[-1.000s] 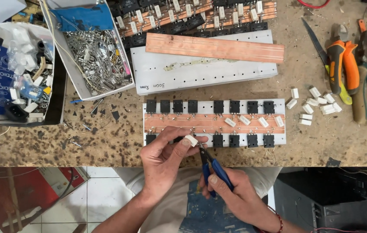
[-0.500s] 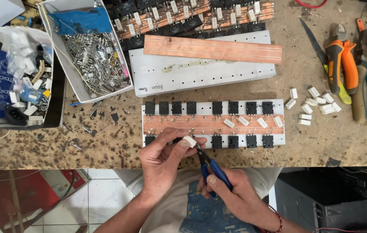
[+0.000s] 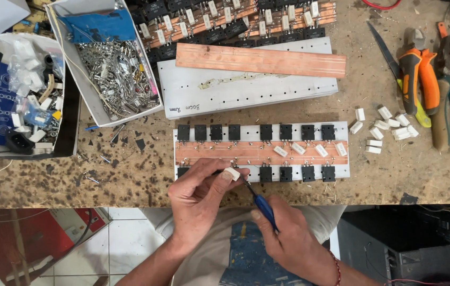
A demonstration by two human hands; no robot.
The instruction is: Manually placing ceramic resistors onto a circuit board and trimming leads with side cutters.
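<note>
Resistor [image 3: 232, 173] pinched in left hand [image 3: 199, 197] at board's [image 3: 341, 172] near edge.

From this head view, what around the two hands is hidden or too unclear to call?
- Tips of the blue-handled tool: behind the left hand and the white block it pinches.
- Board near-left corner parts: covered by the left hand.
- Right hand palm side: turned away.
- Pliers: partly cut off by the right edge.

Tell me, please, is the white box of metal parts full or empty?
Partly full: the white box holds a loose heap of silvery metal parts covering most of its floor.
</note>
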